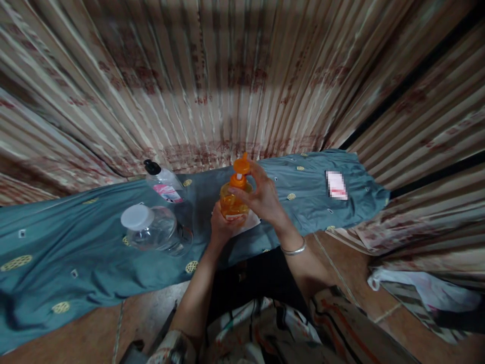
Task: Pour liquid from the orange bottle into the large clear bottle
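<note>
An orange pump bottle [230,202] stands upright at the front middle of the cloth-covered surface. Wrapped round its lower body is my left hand [223,225], closed on it. My right hand [262,194] reaches across from the right with its fingers bent at the orange pump head [241,166], the thumb lying against the bottle's neck. Part of a white sheet [248,223] shows beneath the bottle. To the left are a clear jar [161,230] with a white lid and a clear bottle [166,184] with a black pump and pink label.
A teal cloth [94,242] with yellow patterns covers the long surface. A small blurred white and pink packet [336,185] lies at the right. Striped curtains [227,76] hang close behind. A white plastic bag [428,288] rests low at the right, near the tiled floor [341,258].
</note>
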`<state>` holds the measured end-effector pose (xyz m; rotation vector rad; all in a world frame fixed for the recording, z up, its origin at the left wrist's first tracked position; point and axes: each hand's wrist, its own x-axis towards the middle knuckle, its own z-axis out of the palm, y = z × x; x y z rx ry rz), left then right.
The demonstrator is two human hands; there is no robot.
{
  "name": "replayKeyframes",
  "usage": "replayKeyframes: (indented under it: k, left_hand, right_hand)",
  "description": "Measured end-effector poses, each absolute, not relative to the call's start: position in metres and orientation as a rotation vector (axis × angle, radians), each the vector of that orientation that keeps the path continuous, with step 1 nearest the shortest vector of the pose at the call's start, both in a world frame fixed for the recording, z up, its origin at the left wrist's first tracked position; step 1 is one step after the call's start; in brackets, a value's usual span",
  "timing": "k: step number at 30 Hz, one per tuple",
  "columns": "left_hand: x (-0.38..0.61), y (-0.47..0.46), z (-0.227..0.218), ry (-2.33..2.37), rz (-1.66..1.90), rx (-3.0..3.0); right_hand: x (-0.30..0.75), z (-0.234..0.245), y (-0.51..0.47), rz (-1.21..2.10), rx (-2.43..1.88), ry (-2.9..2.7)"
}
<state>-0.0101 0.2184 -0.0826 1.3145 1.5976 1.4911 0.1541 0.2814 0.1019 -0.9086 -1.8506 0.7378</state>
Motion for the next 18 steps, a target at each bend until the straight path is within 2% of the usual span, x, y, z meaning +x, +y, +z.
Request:
replayKeyframes:
  k: [4, 11, 18]
  left_hand:
    - [-0.008, 0.218, -0.081, 1.580, 1.472, 1.296]
    - [-0.006, 0.215, -0.081, 1.572, 1.465, 1.305]
    - [-0.003, 0.213, -0.083, 1.585, 1.475, 1.330]
  right_hand:
    - [0.164, 0.104, 0.285, 0.937, -0.772, -1.944]
    - [0.158, 0.096, 0.277, 0.759, -0.915, -1.765]
    - [0.170, 0.102, 0.281, 0.981, -0.753, -1.899]
